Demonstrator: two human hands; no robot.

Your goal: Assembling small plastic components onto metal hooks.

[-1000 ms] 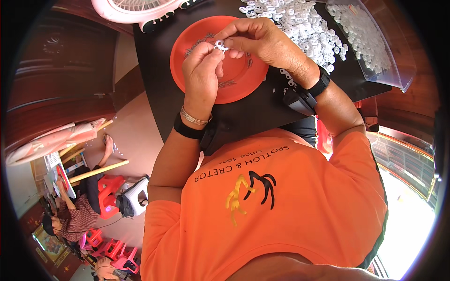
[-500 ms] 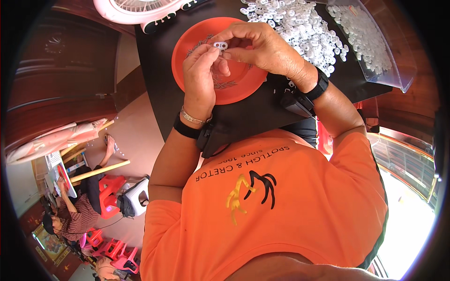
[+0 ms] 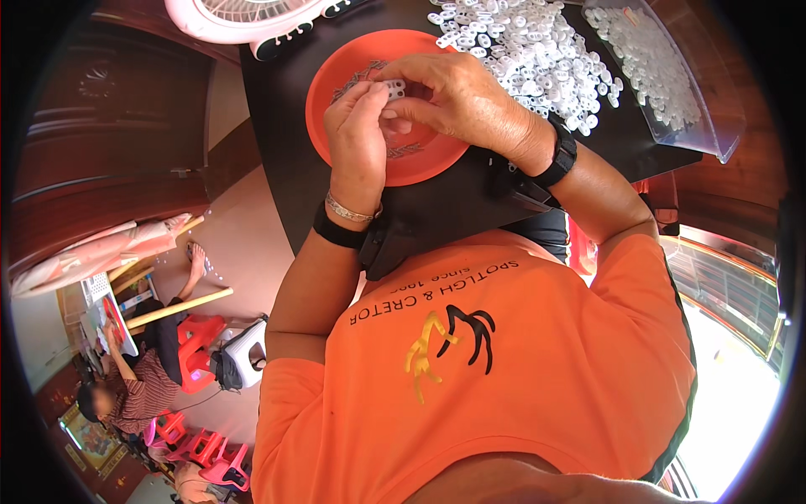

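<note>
Over the orange plate point(image 3: 336, 109) on the dark tabletop point(image 3: 285, 160) I see both hands meeting; left hand point(image 3: 357, 139) and right hand point(image 3: 457, 97) pinch one small white plastic piece point(image 3: 395, 88) between them, fingers of both closed on it from either side; piece sits just above the plate's middle, not resting on it; thin dark bits lie in the plate, too small to tell what; heap of like white pieces point(image 3: 529, 50) spread on the tabletop just beyond the right hand, more in a clear tray point(image 3: 714, 126) at the far right; white fan point(image 3: 243, 17) at the top edge; another person sits on the floor well apart, lower left, by red stools point(image 3: 197, 336). My read on progress: one piece in hand; the loose heap looks large, so most of the work seems left; I can't tell which pieces, if any, are finished.
</note>
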